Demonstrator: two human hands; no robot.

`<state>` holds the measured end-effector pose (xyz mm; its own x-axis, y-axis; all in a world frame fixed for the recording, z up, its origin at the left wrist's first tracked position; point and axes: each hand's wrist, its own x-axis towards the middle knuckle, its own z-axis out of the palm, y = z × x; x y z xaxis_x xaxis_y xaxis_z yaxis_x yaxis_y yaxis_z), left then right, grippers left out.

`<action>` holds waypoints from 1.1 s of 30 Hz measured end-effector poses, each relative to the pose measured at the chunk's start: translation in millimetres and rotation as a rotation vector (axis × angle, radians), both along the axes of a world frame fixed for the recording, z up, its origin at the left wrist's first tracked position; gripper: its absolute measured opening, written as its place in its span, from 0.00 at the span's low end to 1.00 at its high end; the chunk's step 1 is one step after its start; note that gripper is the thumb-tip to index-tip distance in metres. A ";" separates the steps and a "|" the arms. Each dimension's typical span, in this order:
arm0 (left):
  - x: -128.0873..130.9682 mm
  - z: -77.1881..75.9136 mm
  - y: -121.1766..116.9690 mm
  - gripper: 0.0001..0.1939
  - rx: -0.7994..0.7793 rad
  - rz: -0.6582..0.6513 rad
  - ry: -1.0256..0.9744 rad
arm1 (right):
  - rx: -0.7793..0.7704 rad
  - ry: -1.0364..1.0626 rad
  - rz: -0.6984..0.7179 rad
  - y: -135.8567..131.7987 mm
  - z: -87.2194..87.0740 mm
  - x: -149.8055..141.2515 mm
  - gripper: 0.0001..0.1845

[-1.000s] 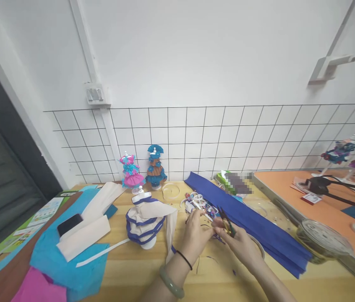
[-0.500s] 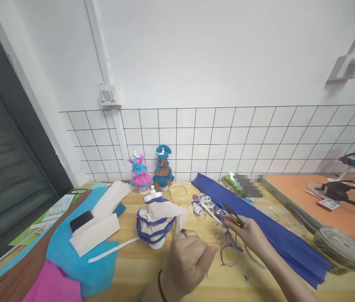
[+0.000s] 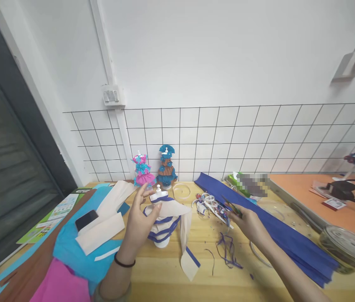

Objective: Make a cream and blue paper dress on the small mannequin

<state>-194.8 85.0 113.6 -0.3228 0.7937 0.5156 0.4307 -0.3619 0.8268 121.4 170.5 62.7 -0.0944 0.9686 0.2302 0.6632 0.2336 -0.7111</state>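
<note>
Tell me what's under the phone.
Light blue paper shows left of the phone and cream paper right of it. Whatever lies directly beneath is covered, so I can't tell.

Scissors [image 3: 231, 206] partly covered by right hand [image 3: 247, 222], striped dress [image 3: 165, 225] partly hidden by left hand [image 3: 141, 219], green packet [image 3: 234, 183] blurred by pixelation, spool [image 3: 350, 246] cropped at right

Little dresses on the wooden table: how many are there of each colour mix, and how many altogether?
Pink and light blue dress: 1
Brown and teal dress: 1
Cream and dark blue dress: 1
Total: 3
</note>
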 end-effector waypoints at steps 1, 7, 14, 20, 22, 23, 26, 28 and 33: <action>0.0 -0.5 1.7 0.33 -0.002 -0.018 -0.025 | -0.036 -0.004 -0.009 1.7 1.5 0.3 0.17; -1.8 5.1 7.3 0.31 -0.013 -0.046 -0.054 | -0.039 0.154 0.027 -8.5 23.6 -8.4 0.17; -1.9 17.6 17.8 0.31 -0.045 0.058 -0.101 | -0.606 0.691 0.296 -81.2 39.2 -63.2 0.28; 6.1 28.1 19.0 0.32 -0.166 0.009 -0.102 | -0.604 0.732 0.476 -116.6 54.5 -86.3 0.27; 7.4 28.9 17.0 0.31 -0.207 -0.033 -0.115 | -0.503 0.639 0.485 -119.9 62.5 -82.6 0.27; 8.0 29.0 15.6 0.31 -0.224 -0.057 -0.133 | -0.465 0.602 0.483 -120.8 66.2 -79.5 0.26; 10.5 29.7 10.6 0.31 -0.287 -0.142 -0.203 | -0.411 0.523 0.460 -122.1 74.2 -69.6 0.26; 13.2 30.6 7.2 0.30 -0.311 -0.190 -0.227 | -0.426 0.506 0.411 -122.8 76.9 -65.0 0.28; 19.0 32.8 2.5 0.29 -0.290 -0.233 -0.176 | -0.474 0.584 0.264 -123.0 75.8 -60.9 0.28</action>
<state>-175.8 87.5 146.5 -0.1801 0.9604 0.2124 0.2074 -0.1740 0.9626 60.5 47.5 138.5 -0.3254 0.9382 -0.1175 0.1175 -0.0831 -0.9896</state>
